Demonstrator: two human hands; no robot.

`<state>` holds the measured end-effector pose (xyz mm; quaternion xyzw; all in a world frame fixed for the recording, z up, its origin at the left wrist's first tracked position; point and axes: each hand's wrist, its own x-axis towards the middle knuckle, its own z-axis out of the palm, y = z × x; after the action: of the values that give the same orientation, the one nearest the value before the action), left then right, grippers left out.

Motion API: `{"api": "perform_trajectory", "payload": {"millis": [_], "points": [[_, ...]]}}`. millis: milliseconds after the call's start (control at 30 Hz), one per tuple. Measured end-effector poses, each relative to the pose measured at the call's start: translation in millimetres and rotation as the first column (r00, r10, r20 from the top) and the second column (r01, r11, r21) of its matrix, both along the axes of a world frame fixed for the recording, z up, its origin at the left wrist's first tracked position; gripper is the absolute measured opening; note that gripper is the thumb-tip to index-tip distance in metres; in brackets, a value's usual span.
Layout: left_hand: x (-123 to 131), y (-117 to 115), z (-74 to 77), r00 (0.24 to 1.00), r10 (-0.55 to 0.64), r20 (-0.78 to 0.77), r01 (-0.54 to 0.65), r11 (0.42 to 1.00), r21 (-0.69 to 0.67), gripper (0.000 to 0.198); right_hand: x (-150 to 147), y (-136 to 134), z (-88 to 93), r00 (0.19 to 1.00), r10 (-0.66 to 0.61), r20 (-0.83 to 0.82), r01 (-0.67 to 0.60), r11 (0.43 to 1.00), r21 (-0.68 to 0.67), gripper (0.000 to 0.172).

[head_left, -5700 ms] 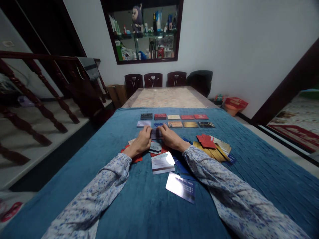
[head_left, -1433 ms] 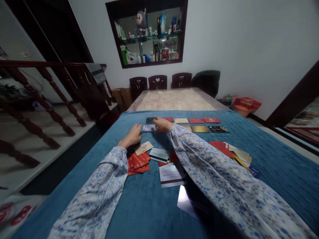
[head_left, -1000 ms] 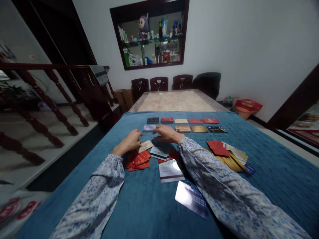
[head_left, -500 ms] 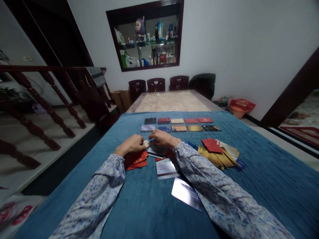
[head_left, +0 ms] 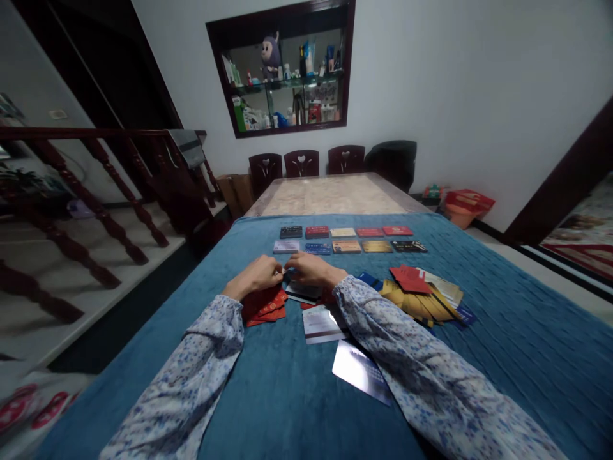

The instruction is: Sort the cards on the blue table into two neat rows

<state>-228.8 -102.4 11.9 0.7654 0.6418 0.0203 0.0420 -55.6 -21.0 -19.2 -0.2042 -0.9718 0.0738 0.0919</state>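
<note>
Tabletop (head_left: 330, 195), pale and mottled, runs away well beyond the grip, and a blue cloth (head_left: 268, 396) covers the part beneath the hands. To the right of the grip, past the sleeve, lies a loose heap of gold cards (head_left: 419, 305), with red cards on top and blue ones poking out. Beyond the grip sit two tidy rows of small stacks, a far row (head_left: 343, 232) and a near row (head_left: 346, 246), five in each. The left hand (head_left: 262, 275) and the right hand (head_left: 310, 268) almost meet at the fingertips. Below the left hand, partly hidden by it, is a spread of red cards (head_left: 268, 309); on the near side of the right hand lie a striped card (head_left: 302, 292), a silver card (head_left: 323, 324) and, nearest the body, a shiny purple card (head_left: 361, 372). What has just changed is the pale card (head_left: 284, 271), which lay flat over the red cards a second ago and seems now to be up between the hands. The left fingers look narrowly pinched on it; only a sliver shows, so I can't tell whether the right fingers grip it too. For the sorting, that appears to leave the red cards uncovered.
</note>
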Motion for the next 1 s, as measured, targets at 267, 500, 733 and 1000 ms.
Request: {"api": "perform_trajectory", "payload": {"millis": [267, 500, 733, 1000], "points": [[7.3, -0.8, 4.1, 1.0, 0.005, -0.001, -0.005, 0.996, 0.084, 0.028, 1.8, -8.3, 3.8, 0.99, -0.135, -0.03, 0.135, 0.991, 0.005, 0.039], [-3.9, 7.7, -6.2, 0.993, -0.037, 0.114, 0.021, 0.991, 0.136, 0.027, 7.3, -15.6, 12.6, 0.961, -0.275, -0.021, 0.275, 0.961, 0.008, 0.028], [-18.0, 11.7, -6.8, 0.991, 0.024, 0.129, -0.043, 0.988, 0.145, 0.029, 9.8, -8.1, 7.4, 0.941, -0.337, -0.04, 0.337, 0.942, -0.009, 0.03], [-21.8, 13.1, -9.9, 0.984, 0.013, 0.177, -0.04, 0.988, 0.151, 0.026, 11.9, -2.5, 4.1, 0.93, -0.366, -0.045, 0.366, 0.931, -0.011, 0.034]]}}
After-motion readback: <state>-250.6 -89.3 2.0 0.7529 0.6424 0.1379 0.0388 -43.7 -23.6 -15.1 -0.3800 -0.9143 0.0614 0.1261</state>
